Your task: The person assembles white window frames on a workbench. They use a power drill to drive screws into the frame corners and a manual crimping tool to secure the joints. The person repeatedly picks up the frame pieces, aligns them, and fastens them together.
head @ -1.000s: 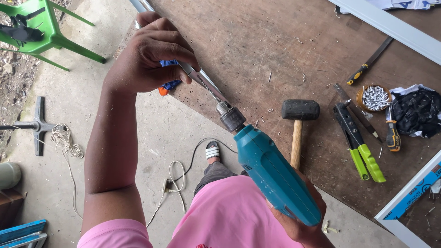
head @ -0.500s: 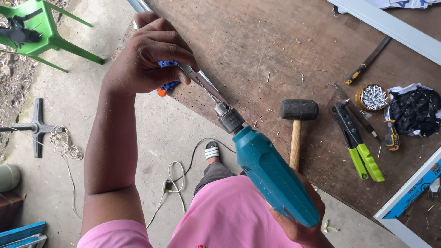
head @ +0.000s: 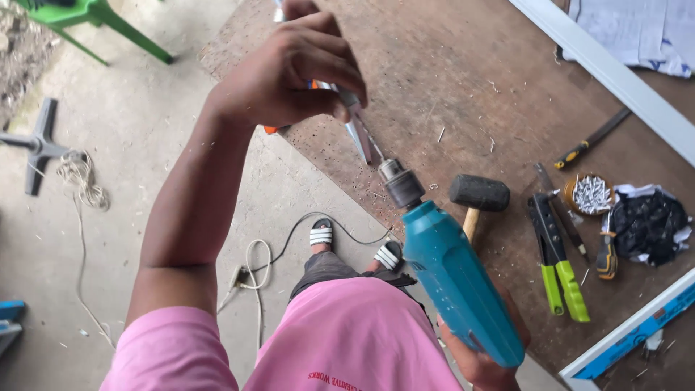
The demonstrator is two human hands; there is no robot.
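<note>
the right hand (head: 483,362) sits nearest the camera at the bottom edge, its fingers wrapped around the rear grip of a teal power drill (head: 460,282); most of the hand is hidden behind the drill body. the drill slants up and left, its dark chuck (head: 398,185) pointing at a thin metal strip (head: 360,130). the bit meets the strip just above the chuck. beyond the chuck, the left hand (head: 286,72) is raised, its fingers (head: 329,69) curled tight over the upper part of the strip, so the strip runs out from under the fingertips down toward the chuck. an orange and blue piece shows under that hand, too hidden to identify.

to the right of the drill, on the brown wooden surface (head: 449,65), lies a black rubber mallet (head: 478,194), close beside the chuck. farther right of the drill lie green-handled pliers (head: 557,268), a small container of screws (head: 590,194) and a black crumpled bag (head: 648,224). left of the drill, on the concrete floor, a white cable (head: 253,268) is looped near the person's sandalled feet.
</note>
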